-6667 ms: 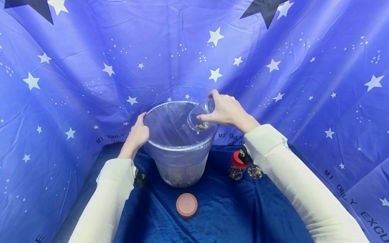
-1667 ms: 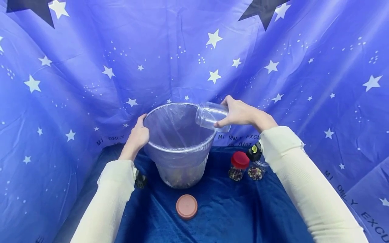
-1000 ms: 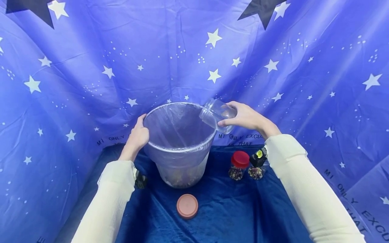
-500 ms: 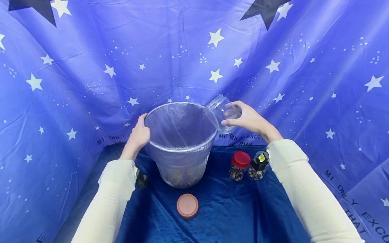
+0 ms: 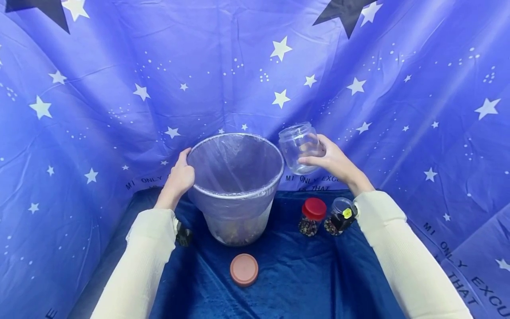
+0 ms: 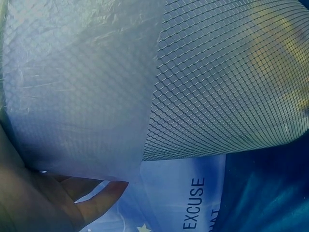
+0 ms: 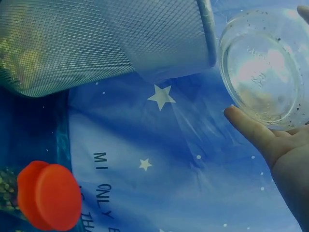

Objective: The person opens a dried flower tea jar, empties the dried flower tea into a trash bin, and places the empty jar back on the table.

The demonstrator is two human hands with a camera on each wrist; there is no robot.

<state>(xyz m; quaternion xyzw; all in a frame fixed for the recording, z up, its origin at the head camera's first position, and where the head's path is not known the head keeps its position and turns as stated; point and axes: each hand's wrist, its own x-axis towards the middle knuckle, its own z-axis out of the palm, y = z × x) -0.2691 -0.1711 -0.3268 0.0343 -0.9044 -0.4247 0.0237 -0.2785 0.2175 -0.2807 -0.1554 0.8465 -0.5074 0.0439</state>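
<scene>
A mesh wastebasket (image 5: 235,221) with a clear plastic liner folded over its rim stands in the middle. My left hand (image 5: 180,178) grips its rim on the left; in the left wrist view, fingers (image 6: 99,203) lie against the outside of the liner. In my right hand (image 5: 336,161) is a clear jar (image 5: 296,148) without a lid, tilted slightly left, beside the basket's right rim. The right wrist view shows the jar's base (image 7: 260,72) with only small specks in it. Colourful bits (image 7: 24,53) show through the mesh low in the basket.
An orange-pink lid (image 5: 244,269) lies on the dark blue cloth (image 5: 295,283) in front of the basket. To the right stand a red-lidded jar (image 5: 312,215) of dried bits and a lidless jar (image 5: 341,204), partly hidden by the wrist camera. Star-printed fabric (image 5: 223,66) surrounds the table.
Some bits showed in the tipped jar in the oldest frame; it now looks almost empty. My right hand has drawn it rightward off the basket and turned it nearly upright. My left hand stays.
</scene>
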